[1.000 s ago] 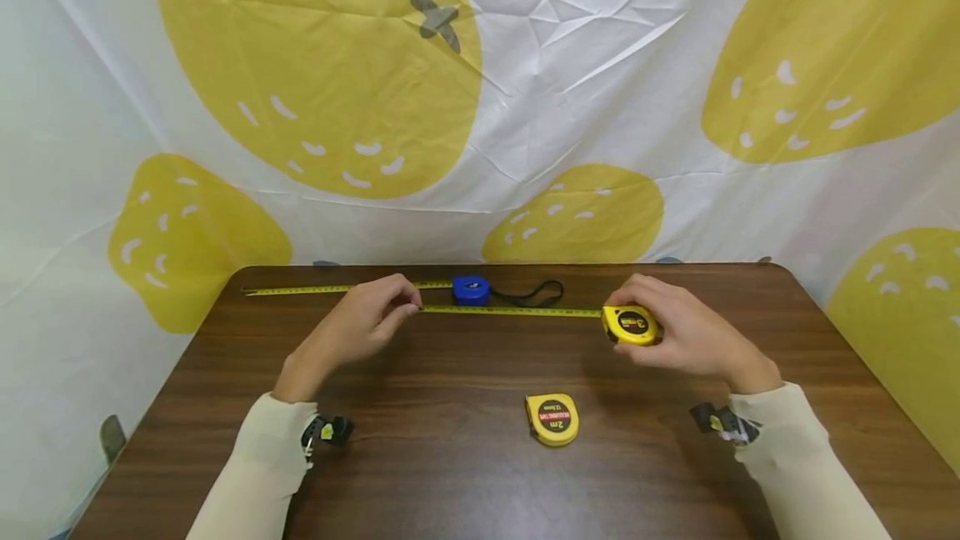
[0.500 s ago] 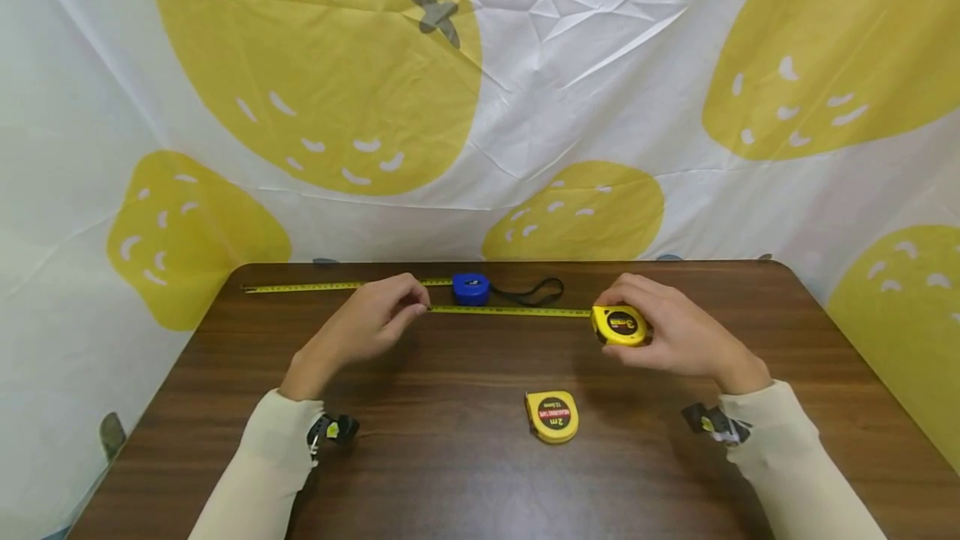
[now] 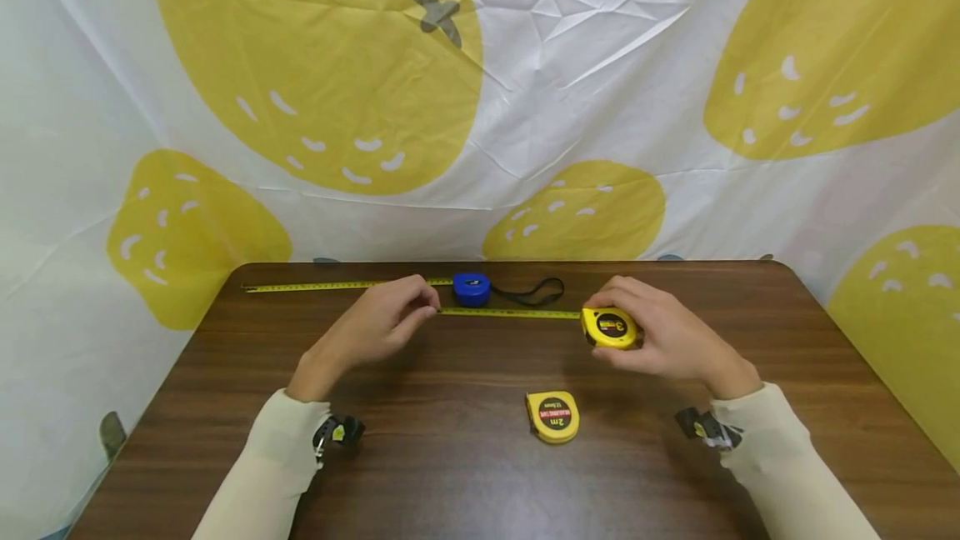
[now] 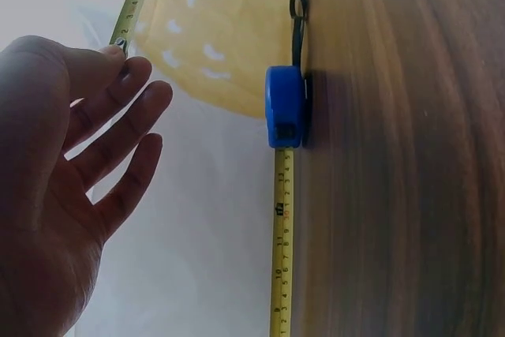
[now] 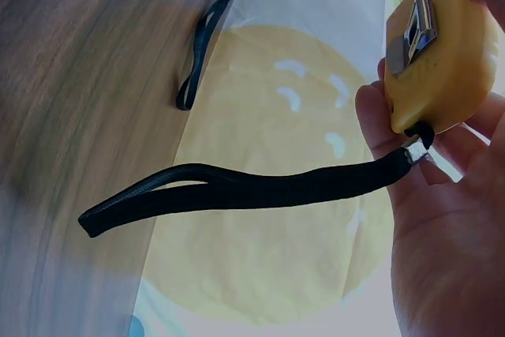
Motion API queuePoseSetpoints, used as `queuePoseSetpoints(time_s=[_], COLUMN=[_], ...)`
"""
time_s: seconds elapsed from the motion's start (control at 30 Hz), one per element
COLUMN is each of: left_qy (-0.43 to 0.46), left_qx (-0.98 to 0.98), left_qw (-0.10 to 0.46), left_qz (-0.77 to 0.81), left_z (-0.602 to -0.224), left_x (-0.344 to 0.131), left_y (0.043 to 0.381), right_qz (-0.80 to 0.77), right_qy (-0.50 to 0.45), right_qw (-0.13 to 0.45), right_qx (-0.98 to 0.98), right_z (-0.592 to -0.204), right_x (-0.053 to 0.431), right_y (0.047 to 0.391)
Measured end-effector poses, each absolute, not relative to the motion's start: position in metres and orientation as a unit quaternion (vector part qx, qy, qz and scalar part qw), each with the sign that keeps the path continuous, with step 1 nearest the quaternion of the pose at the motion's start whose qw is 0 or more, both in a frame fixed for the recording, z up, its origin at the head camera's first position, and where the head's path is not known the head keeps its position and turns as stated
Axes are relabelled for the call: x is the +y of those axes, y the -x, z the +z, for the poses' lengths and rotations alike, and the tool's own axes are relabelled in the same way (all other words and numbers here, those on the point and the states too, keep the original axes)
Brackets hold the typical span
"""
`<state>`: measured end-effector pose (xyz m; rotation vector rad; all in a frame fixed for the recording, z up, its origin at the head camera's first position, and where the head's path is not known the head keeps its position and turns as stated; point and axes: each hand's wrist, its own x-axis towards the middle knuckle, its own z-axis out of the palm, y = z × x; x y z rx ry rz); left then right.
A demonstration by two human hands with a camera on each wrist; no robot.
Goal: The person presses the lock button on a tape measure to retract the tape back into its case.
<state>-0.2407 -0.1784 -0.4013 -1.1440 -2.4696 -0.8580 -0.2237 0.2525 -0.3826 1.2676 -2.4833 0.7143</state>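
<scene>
My right hand (image 3: 663, 332) grips a yellow tape measure (image 3: 610, 328) marked 3, thumb and fingers on opposite edges. In the right wrist view its metal belt clip (image 5: 420, 25) and black wrist strap (image 5: 300, 189) show. A yellow blade (image 3: 510, 314) runs from it leftward to my left hand (image 3: 375, 327). There, thumb and forefinger pinch the blade's hooked end (image 4: 120, 43), the other fingers loosely bent. Behind the stretched blade lies a blue tape measure (image 3: 471, 290), its own blade (image 3: 300, 287) drawn out to the left, partly hidden by the left hand.
A second yellow tape measure (image 3: 553, 417), marked 2m, lies nearer on the brown wooden table (image 3: 450, 473). The blue one's black strap (image 3: 536, 294) trails to its right. A white cloth with yellow fruit prints (image 3: 322, 65) hangs behind the table.
Both hands have moved toward each other, the right hand leftward with the yellow tape measure and the left slightly rightward. The stretch of blade between them has shortened.
</scene>
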Motion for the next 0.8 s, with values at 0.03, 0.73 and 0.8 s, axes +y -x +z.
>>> queuePoseSetpoints(time_s=[0.03,0.73,0.8], left_qy=[0.399,0.426,0.426], left_qx=[-0.855,-0.842,-0.843], left_qw=[0.144,0.144,0.14], left_qz=[-0.298,-0.299,-0.298], left_z=[-0.401,-0.404,-0.403], left_x=[-0.178,-0.157,-0.155], left_y=[0.24,0.232,0.231], right_qz=[0.247,0.246,0.245], right_qy=[-0.437,-0.459,-0.464], right_qw=[0.132,0.136,0.138], right_qx=[-0.855,-0.843,-0.84], right_z=[-0.383,-0.387,-0.387], right_x=[0.251,0.233,0.231], right_y=[0.223,0.216,0.216])
